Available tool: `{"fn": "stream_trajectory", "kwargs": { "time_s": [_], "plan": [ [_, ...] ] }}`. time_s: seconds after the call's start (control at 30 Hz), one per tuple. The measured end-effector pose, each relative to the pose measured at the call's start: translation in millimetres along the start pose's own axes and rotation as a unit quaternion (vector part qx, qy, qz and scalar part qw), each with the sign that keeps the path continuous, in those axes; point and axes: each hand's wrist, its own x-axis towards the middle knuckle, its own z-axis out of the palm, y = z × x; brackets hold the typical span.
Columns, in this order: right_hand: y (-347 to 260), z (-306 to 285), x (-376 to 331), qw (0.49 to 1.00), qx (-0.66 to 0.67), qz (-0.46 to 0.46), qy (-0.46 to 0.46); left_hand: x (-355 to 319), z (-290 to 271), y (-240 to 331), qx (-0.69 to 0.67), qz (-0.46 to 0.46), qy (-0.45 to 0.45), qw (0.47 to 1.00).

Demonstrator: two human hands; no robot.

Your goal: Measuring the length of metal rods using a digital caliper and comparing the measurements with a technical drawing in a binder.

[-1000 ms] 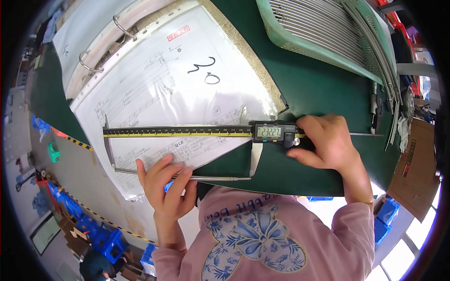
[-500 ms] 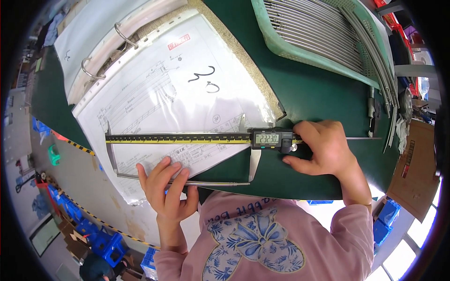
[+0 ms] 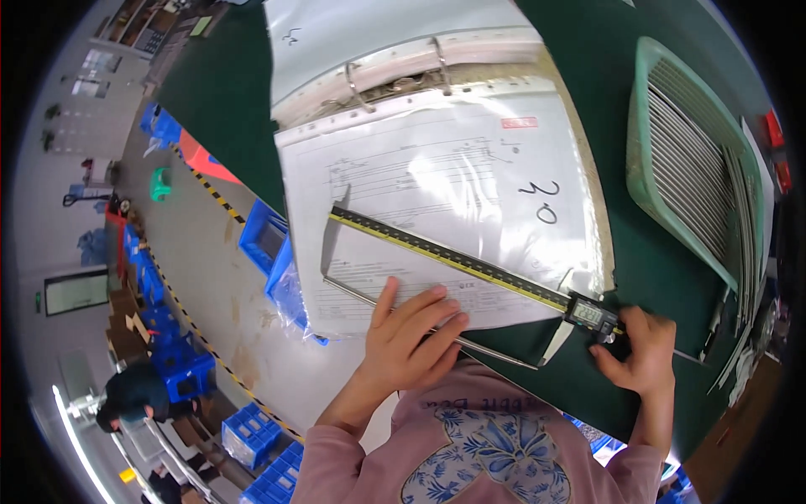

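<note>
A long digital caliper (image 3: 453, 259) lies slantwise across a plastic-sleeved drawing sheet (image 3: 378, 160), its display end low on the right. My right hand (image 3: 645, 351) grips that end, thumb and fingers closed around the slider. Between the caliper's two long jaws runs a thin metal rod (image 3: 499, 354), with an end at each jaw. My left hand (image 3: 417, 338) holds the rod near its middle; the fingers cover that stretch, and the rod shows on both sides of them.
The sheet belongs to an open ring binder (image 3: 495, 55) on the green table (image 3: 227, 92). A green plastic basket (image 3: 640, 126) with many metal rods stands at the right; more rods lie beside it. Blue crates (image 3: 252, 433) and a person (image 3: 138, 395) are on the floor side at left.
The view has turned and shifted, so binder and basket appear farther right. The caliper now slants down to the right in the picture; both hands keep their hold.
</note>
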Motion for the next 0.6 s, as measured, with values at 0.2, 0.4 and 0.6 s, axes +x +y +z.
{"fn": "stream_trajectory", "kwargs": {
  "time_s": [0.2, 0.4, 0.6],
  "plan": [
    [1.0, 0.3, 3.6, 1.000, -0.002, 0.014, -0.001, -0.2, 1.1, 0.8, 0.004, 0.001, 0.007, 1.000],
    [1.9, -0.9, 5.2, 1.000, -0.010, 0.007, -0.002, 1.8, 2.1, -0.5, 0.008, 0.006, 0.016, 1.000],
    [1.6, -1.0, 4.7, 1.000, -0.002, 0.002, 0.000, 1.8, 3.8, -2.4, 0.023, 0.023, 0.019, 0.999]
  ]
}}
